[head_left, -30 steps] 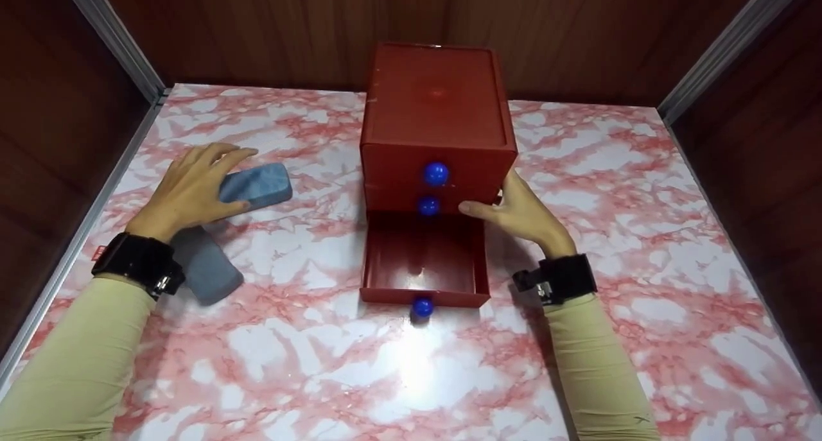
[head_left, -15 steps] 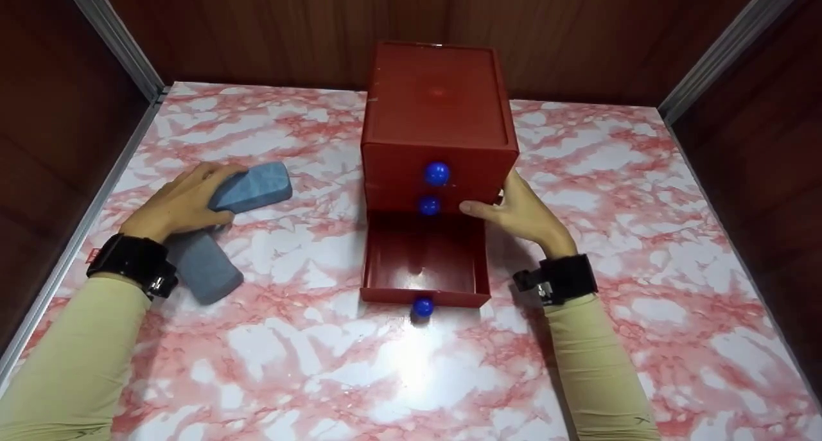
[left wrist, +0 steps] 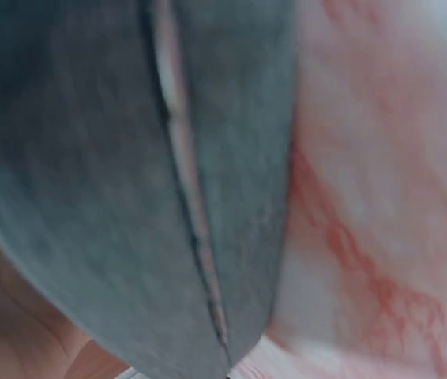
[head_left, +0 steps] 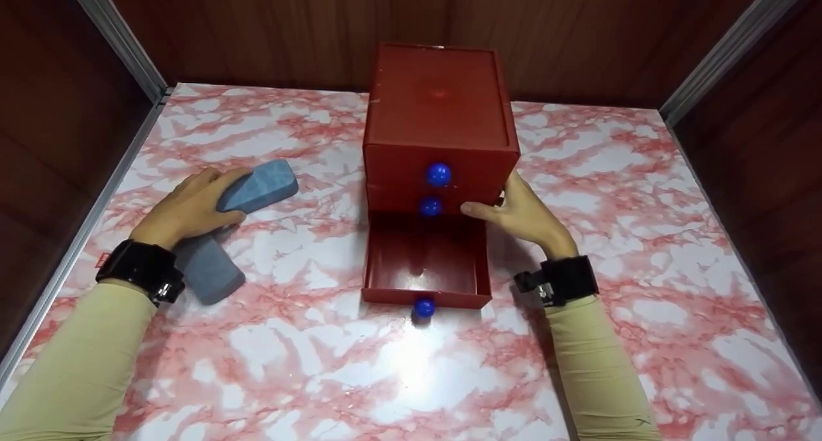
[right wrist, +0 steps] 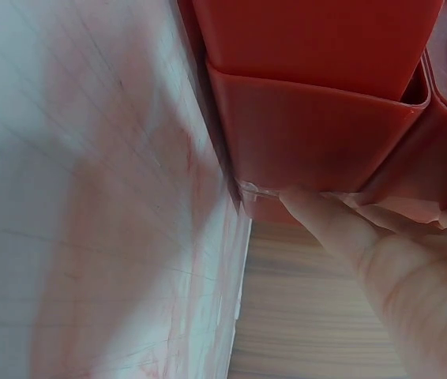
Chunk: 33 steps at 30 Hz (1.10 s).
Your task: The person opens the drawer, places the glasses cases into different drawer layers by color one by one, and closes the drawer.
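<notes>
In the head view my left hand [head_left: 189,207] holds a light-blue, rounded glasses case [head_left: 266,184], thumb on its near side and fingers over its far side. Below that wrist lies a greyer glasses case [head_left: 213,273], partly covered by the hand. A grey case surface [left wrist: 113,181] with a lengthwise seam fills much of the left wrist view. My right hand [head_left: 528,215] grips the side of a red drawer cabinet [head_left: 443,101], its thumb on the front beside a blue knob [head_left: 430,206]. The fingers spread along the cabinet's side [right wrist: 310,134] in the right wrist view.
The cabinet's bottom drawer [head_left: 392,296] is pulled out, with nothing visible inside; its blue knob [head_left: 424,309] faces me. The two upper drawers are closed. Pink-and-white marbled table [head_left: 308,364] lies under everything, with dark wooden walls [head_left: 270,30] at the back and sides.
My left hand has closed around the upper glasses case, which has shifted slightly right and away from me. The right hand has kept its place on the cabinet.
</notes>
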Each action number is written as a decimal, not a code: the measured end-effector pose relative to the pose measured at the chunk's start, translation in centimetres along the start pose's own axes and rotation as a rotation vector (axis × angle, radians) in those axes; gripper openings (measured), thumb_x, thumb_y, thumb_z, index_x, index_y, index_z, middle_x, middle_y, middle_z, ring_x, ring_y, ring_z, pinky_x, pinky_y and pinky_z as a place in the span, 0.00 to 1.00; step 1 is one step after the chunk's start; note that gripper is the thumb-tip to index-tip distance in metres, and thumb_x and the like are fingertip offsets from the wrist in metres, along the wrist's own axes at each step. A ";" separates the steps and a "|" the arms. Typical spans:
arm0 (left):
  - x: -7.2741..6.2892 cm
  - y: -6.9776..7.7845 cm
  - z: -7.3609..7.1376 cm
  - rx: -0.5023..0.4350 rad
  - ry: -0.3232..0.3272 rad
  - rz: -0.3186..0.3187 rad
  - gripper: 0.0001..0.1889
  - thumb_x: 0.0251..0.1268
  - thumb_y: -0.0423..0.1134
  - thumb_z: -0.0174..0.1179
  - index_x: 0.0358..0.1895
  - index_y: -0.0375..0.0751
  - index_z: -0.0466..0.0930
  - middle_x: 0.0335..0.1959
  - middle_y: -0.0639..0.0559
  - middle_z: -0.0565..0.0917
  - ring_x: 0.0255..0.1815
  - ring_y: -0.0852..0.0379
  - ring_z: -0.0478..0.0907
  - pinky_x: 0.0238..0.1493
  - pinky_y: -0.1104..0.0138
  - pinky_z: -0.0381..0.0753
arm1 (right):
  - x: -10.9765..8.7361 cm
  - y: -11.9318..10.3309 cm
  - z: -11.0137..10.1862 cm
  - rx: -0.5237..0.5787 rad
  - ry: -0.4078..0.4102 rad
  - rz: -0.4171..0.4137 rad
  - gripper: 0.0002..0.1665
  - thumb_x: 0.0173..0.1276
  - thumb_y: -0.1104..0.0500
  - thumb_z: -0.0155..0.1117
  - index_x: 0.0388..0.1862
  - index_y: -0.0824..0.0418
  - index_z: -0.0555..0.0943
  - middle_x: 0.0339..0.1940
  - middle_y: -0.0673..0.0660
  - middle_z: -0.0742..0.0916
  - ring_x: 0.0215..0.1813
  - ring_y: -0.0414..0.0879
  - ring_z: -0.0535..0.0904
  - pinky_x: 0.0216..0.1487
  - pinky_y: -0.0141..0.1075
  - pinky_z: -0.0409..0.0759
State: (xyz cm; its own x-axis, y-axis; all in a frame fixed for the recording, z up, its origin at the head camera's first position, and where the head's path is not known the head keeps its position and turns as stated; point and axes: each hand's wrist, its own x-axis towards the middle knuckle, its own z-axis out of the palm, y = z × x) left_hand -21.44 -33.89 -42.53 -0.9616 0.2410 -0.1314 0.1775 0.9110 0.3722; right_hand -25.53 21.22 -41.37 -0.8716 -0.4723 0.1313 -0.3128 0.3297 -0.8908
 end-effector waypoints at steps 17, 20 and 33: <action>-0.9 3.0 0.8 0.022 0.011 0.003 0.44 0.73 0.48 0.67 0.87 0.51 0.54 0.67 0.26 0.69 0.64 0.26 0.72 0.59 0.30 0.74 | 0.0 -0.1 -0.1 -0.016 0.003 -0.004 0.46 0.67 0.54 0.81 0.76 0.56 0.65 0.68 0.53 0.81 0.65 0.49 0.81 0.69 0.46 0.78; -1.1 3.5 1.0 0.023 -0.002 -0.009 0.44 0.74 0.48 0.67 0.87 0.52 0.53 0.66 0.25 0.69 0.63 0.26 0.72 0.57 0.30 0.75 | -0.1 -0.1 -0.1 -0.018 0.006 0.005 0.45 0.67 0.54 0.81 0.76 0.56 0.66 0.68 0.54 0.81 0.65 0.49 0.81 0.69 0.47 0.78; -1.4 4.8 2.0 0.065 0.054 -0.015 0.44 0.73 0.50 0.67 0.86 0.48 0.55 0.63 0.19 0.70 0.54 0.22 0.77 0.48 0.30 0.80 | 0.0 0.1 0.0 -0.008 0.001 -0.003 0.46 0.67 0.53 0.81 0.77 0.55 0.65 0.68 0.53 0.81 0.65 0.49 0.81 0.68 0.47 0.78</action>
State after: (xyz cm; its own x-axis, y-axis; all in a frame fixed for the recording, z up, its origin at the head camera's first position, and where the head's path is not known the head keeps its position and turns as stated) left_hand -18.79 -29.21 -42.38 -0.9738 0.2101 -0.0866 0.1741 0.9347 0.3099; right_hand -25.54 21.29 -41.43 -0.8711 -0.4722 0.1345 -0.3184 0.3349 -0.8868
